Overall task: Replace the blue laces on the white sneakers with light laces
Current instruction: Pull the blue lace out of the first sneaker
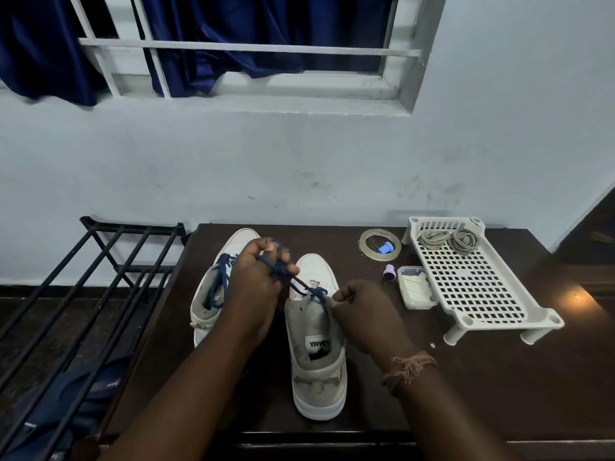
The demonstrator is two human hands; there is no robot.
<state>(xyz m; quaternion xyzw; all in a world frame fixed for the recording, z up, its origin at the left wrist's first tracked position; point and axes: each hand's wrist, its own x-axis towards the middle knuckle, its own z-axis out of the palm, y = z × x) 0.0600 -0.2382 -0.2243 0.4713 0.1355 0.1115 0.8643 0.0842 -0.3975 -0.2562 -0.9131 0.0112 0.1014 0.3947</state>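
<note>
Two white sneakers: left sneaker [213, 294] and right sneaker [316, 344], smooth uppers, grey lining, heels toward near edge of dark wooden table [499, 394]. Blue lace [299, 287], braided cord, drawn up from right sneaker's eyelets, bunched in clenched left hand [259, 277]. Right hand [362, 311] pinching right sneaker's collar. Light laces [449, 241], two coiled bundles, on perforated white plastic rack [482, 287] near far right corner. Clear tape roll [379, 242] beside rack.

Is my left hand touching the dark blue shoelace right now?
Touching. The head view shows the left hand gripping the dark blue shoelace, wound around its fingers.
</note>
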